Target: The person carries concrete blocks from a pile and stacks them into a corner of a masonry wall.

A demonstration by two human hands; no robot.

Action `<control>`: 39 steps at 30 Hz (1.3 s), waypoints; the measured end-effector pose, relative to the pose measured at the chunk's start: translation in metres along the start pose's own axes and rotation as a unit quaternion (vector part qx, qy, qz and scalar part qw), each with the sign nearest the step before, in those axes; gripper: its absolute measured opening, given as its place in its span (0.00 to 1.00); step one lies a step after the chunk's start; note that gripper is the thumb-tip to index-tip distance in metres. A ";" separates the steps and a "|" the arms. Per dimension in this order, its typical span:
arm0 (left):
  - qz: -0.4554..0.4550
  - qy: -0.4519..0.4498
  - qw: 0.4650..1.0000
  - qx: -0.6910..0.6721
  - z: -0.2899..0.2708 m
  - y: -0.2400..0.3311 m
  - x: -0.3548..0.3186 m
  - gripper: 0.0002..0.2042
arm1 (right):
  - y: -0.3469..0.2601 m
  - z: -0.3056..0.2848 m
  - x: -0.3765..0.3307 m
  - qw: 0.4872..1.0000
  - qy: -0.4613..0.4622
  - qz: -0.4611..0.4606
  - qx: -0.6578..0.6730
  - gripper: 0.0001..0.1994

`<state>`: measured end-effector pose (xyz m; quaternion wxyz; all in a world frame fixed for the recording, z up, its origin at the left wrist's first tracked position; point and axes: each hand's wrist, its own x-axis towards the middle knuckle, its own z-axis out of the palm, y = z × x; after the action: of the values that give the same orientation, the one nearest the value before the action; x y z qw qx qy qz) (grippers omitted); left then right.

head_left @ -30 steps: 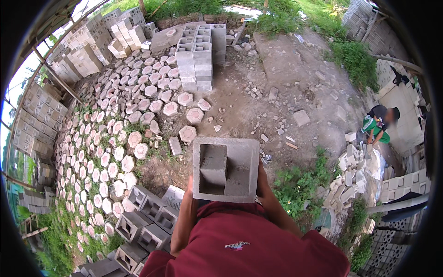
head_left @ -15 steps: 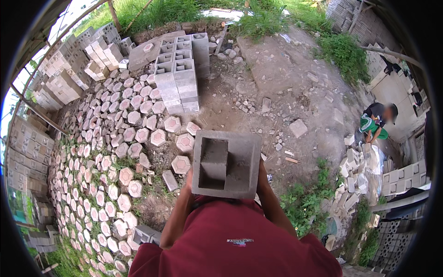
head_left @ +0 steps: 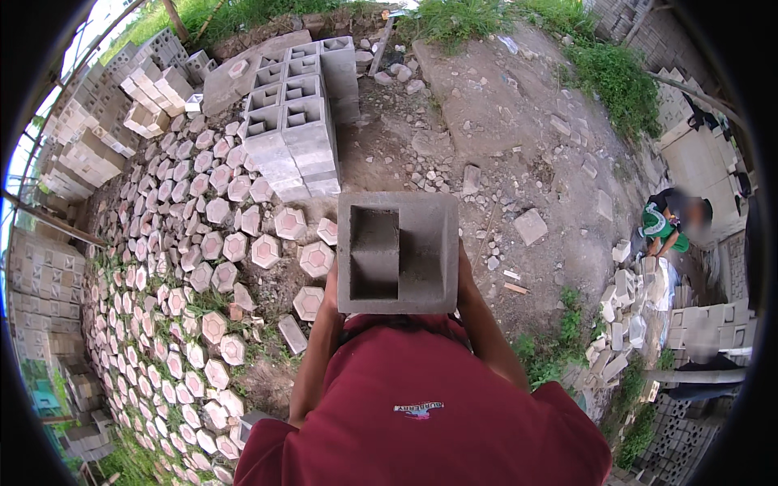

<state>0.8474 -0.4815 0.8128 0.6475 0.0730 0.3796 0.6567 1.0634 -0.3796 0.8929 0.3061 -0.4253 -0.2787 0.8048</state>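
A grey hollow concrete block (head_left: 429,251) is held up in front of my chest, its open cavities facing up. My left hand (head_left: 331,287) grips its left side and my right hand (head_left: 464,271) its right side. Most of the fingers are hidden by the block, but both hands bear its weight between them. Ahead and a little to the left stands a stack of similar grey concrete blocks (head_left: 292,150), apart from the block I hold.
Hexagonal paving stones (head_left: 235,247) cover the ground on the left. More blocks (head_left: 93,162) are piled at the far left. Rubble (head_left: 421,174) lies ahead. On the right, a person (head_left: 668,223) crouches beside broken blocks (head_left: 620,312). Weeds (head_left: 551,340) grow nearby.
The block in my hands has risen in the picture, farther out from my body. The block stack now appears larger and slightly more to the left.
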 end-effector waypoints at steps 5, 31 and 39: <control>0.105 0.050 0.992 0.045 -0.021 -0.006 0.145 0.21 | -0.058 -0.014 0.138 0.996 -0.070 -0.055 -0.022 0.37; 0.078 0.101 0.976 -0.177 0.108 0.284 0.635 0.25 | -0.351 0.087 0.695 0.916 -0.180 -0.282 -0.221 0.27; 0.070 0.197 0.970 -0.126 0.097 0.337 0.744 0.28 | -0.370 0.108 0.806 0.983 -0.034 0.168 -0.062 0.29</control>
<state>0.5246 0.2744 0.7866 0.5161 -0.1140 0.4078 0.7446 0.7020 0.4310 0.7931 0.1298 -0.4564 -0.2632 0.8400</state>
